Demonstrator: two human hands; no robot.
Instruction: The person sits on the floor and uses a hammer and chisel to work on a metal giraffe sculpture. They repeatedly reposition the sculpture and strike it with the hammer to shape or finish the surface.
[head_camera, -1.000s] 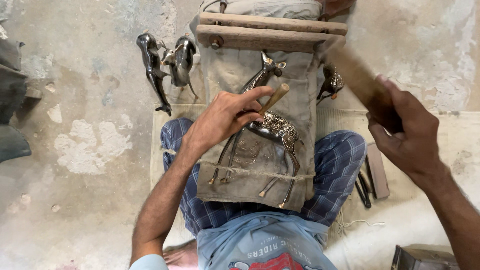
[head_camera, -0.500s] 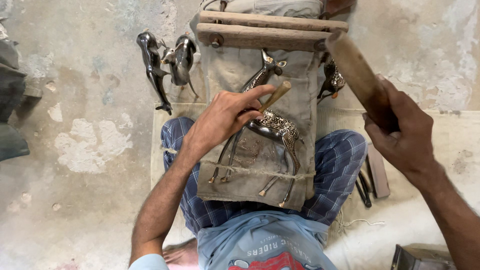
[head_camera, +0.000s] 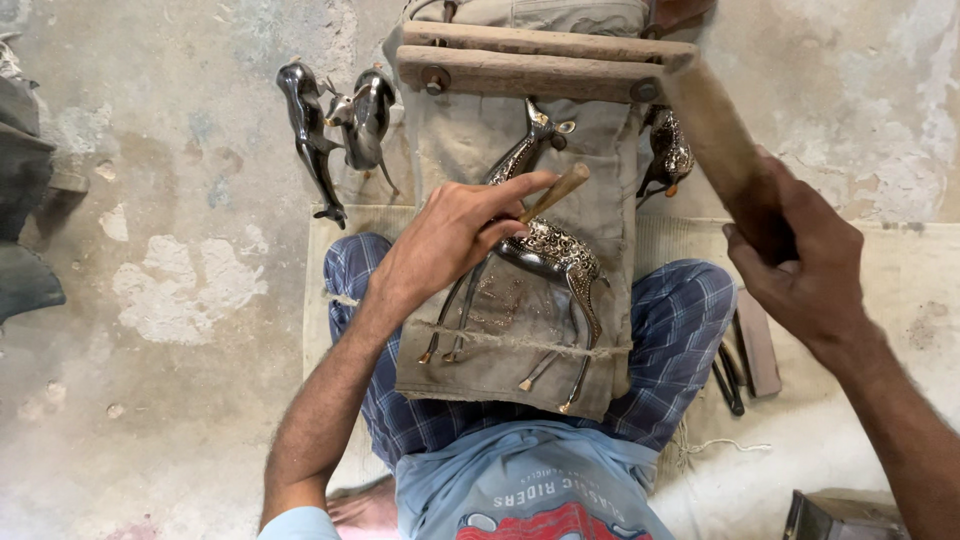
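Clearly the person is chasing a pattern into a metal deer, which is lying on its side on a canvas pad across the lap, head pointing toward a wooden clamp at the far end. The left hand is pinching a slim punch, its grip pressed together around the shaft, with the tip resting on the deer's patterned body. The right hand is wrapping its grip tightly around a wooden mallet, raised to the right of the deer and apart from the punch.

To do this well, the punch likely needs holding steady at a fixed slant, the heel of the left hand bracing on the pad, and each blow landing squarely on the punch's butt so the tip is not skidding across the finished surface.

Compared with the earlier views, the mallet is sitting a little higher and nearer the clamp; the left hand and deer are staying put. Two more deer are lying on the floor to the left.
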